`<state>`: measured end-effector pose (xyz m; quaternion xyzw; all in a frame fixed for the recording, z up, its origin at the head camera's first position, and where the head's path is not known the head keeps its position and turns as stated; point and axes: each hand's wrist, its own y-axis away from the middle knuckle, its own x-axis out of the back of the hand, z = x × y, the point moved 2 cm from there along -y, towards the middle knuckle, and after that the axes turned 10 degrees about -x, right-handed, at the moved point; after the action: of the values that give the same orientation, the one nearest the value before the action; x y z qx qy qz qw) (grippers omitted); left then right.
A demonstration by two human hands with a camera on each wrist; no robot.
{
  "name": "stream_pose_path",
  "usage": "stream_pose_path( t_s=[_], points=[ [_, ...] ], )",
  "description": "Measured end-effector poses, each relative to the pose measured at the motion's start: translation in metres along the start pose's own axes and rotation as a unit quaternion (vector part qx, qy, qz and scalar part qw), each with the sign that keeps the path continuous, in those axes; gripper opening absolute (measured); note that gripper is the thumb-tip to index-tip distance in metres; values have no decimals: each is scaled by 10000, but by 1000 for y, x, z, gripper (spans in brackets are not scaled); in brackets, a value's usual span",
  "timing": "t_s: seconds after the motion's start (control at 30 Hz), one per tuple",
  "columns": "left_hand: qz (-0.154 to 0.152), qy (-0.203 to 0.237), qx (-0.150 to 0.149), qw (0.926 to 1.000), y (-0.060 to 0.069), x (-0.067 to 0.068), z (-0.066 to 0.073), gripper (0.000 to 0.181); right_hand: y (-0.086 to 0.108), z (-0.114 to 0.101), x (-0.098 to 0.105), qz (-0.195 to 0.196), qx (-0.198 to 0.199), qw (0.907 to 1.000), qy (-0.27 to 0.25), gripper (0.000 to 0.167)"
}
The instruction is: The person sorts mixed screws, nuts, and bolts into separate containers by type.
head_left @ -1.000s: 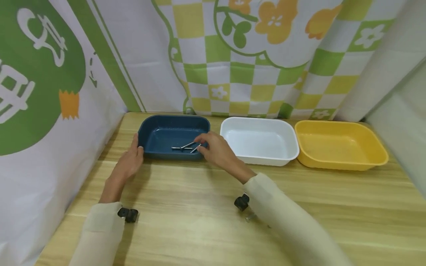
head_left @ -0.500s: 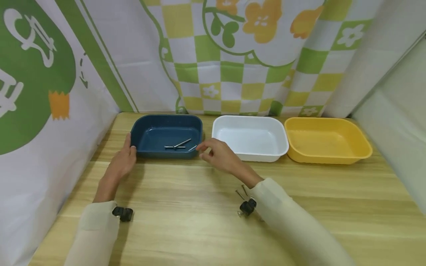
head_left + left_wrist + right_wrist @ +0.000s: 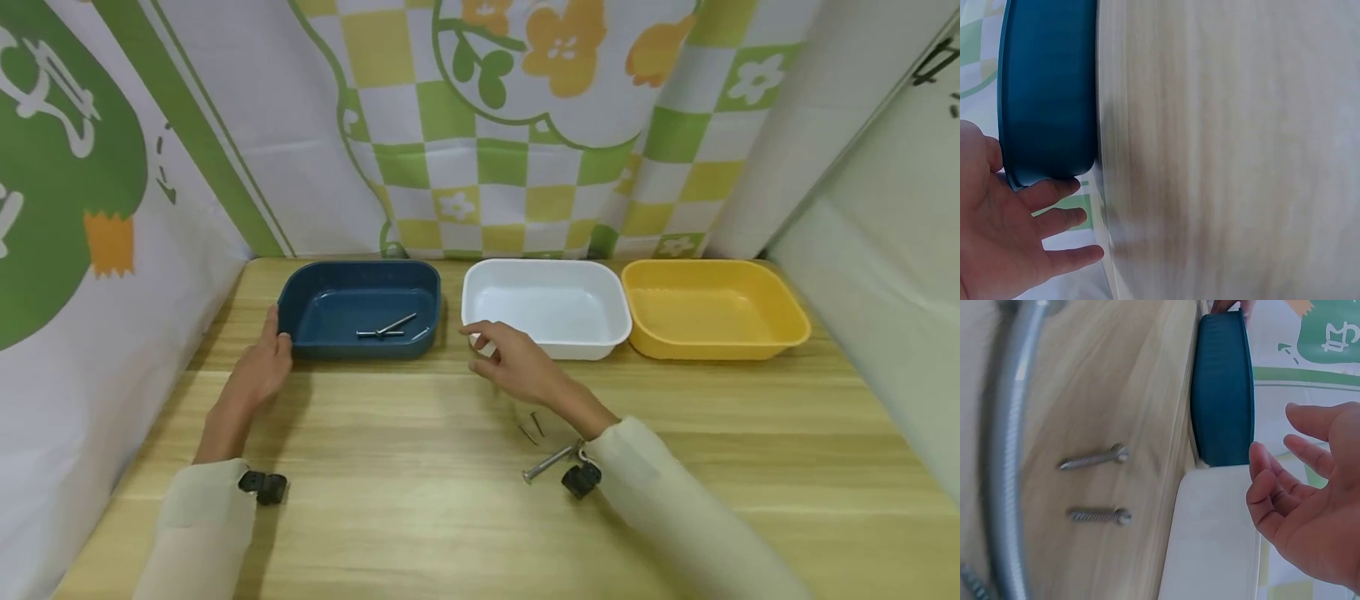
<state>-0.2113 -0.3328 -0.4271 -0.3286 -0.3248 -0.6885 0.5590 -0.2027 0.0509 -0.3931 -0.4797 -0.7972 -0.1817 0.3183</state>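
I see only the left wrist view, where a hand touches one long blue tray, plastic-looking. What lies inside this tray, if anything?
Observer: Two thin, silvery metal fasteners lie inside the blue tray.
Operator: Thank you. And the bare right hand, does it hold something?
Observer: No, it looks empty.
Operator: I understand. What stands next, to the right of the blue tray?
Observer: A white rectangular tray, also plastic-looking, with a small gap between them.

You get soft, fairly even light in the head view, with a pale sheen on the surface (image 3: 405, 500) and a faint shadow beside your left sleeve (image 3: 198, 517). Your left wrist view is dimmer and hazy. In your right wrist view, the nearest bolt (image 3: 1007, 456) is blurred and bowed, the screws (image 3: 1092, 459) slightly soft.
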Motion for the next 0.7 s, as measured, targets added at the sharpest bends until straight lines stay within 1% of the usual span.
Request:
stream_pose_path(
  t_s=[0.23, 0.4, 0.63, 0.7],
  points=[
    [-102, 18, 53, 9999, 1, 1, -2, 63, 19, 7, 5, 156, 25, 9996, 248, 41],
    [-85, -92, 28, 9999, 0, 2, -1, 64, 33, 10, 14, 227, -27, 9996, 183, 37],
    [-125, -170, -105, 9997, -1, 1, 0, 64, 56, 27, 26, 392, -261, 9988, 94, 36],
    [-112, -196, -78, 9997, 0, 2, -1, 64, 62, 32, 27, 432, -288, 9986, 58, 36]
  ],
)
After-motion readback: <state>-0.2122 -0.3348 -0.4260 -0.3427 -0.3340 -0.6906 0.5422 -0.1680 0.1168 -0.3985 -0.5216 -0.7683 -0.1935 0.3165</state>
